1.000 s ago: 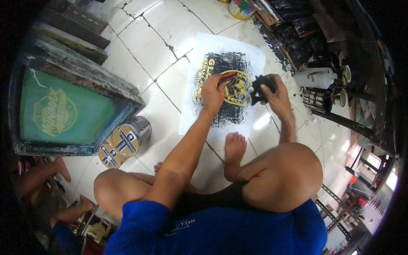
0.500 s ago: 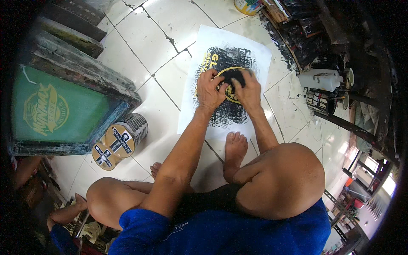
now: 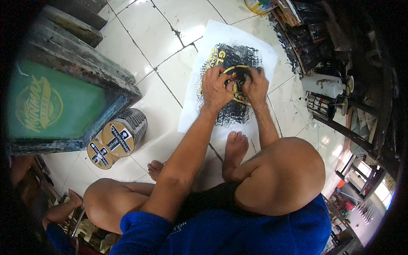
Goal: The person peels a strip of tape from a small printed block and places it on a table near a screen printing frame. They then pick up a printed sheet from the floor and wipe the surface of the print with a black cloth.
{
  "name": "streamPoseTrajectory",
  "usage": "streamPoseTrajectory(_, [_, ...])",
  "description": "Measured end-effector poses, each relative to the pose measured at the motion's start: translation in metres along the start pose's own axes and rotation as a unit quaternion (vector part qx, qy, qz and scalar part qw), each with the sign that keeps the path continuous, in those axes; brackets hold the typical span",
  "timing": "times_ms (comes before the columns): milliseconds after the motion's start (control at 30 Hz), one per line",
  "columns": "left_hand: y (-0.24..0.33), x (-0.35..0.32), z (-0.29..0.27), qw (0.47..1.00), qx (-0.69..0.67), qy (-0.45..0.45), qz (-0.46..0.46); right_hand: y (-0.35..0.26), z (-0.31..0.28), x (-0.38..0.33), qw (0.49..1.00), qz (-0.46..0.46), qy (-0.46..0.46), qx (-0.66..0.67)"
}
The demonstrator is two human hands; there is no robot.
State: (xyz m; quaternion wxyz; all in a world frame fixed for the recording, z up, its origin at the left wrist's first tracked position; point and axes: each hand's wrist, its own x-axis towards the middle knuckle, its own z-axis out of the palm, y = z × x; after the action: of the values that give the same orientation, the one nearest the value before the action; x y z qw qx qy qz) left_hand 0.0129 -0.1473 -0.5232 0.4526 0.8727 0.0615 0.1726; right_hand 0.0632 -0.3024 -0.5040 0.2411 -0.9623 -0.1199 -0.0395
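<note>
At the far left, a green screen [image 3: 63,97] in a stained frame stands upright and tilted, with wooden bars [image 3: 78,53] behind it; it is likely propped there to keep it off the floor [image 3: 168,78] space being used. Two tan-lidded cans, one large [image 3: 135,127] and one small [image 3: 100,155], sit just beside its lower corner, probably set aside to be out of the way yet near.

Next comes the white sheet [image 3: 191,106], flat on the tiles in front of the bare feet, a place both arms can reach from a squat. It bears a heavy black print with yellow lettering and a yellow ring. The left hand [image 3: 217,87] rests over the ring, fingers curled, apparently pinching an orange piece [image 3: 234,75] at the tips. Close to it, the right hand [image 3: 256,87] is bent over a black rag [image 3: 243,73] and seems to grasp it; its fingertips are blurred. Keeping both hands close together probably gives control over one small spot.

Past the sheet's far edge is a colourful tin [image 3: 258,6]. At right, a white bottle [image 3: 325,85] and a smeared pot [image 3: 321,106] lie by the dark rack [image 3: 352,129], seemingly stored within reach.
</note>
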Motion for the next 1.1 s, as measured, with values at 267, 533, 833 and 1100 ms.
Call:
streamPoseTrajectory(267, [0.000,-0.001,-0.001,1.000,0.006,-0.009,-0.003,0.001,0.001,0.005,0.999,-0.027,0.010,-0.018])
streamPoseTrajectory(533, [-0.002,0.000,0.000,1.000,-0.008,0.007,0.011,-0.003,0.002,0.005,0.999,-0.049,0.007,0.015])
streamPoseTrajectory(833, [0.002,0.003,-0.001,1.000,-0.001,0.009,0.014,0.004,-0.002,0.014,0.999,-0.028,-0.016,-0.029])
streamPoseTrajectory(1100, [-0.001,0.000,-0.002,1.000,-0.005,-0.001,0.001,-0.003,0.003,0.011,0.999,-0.045,-0.019,-0.015])
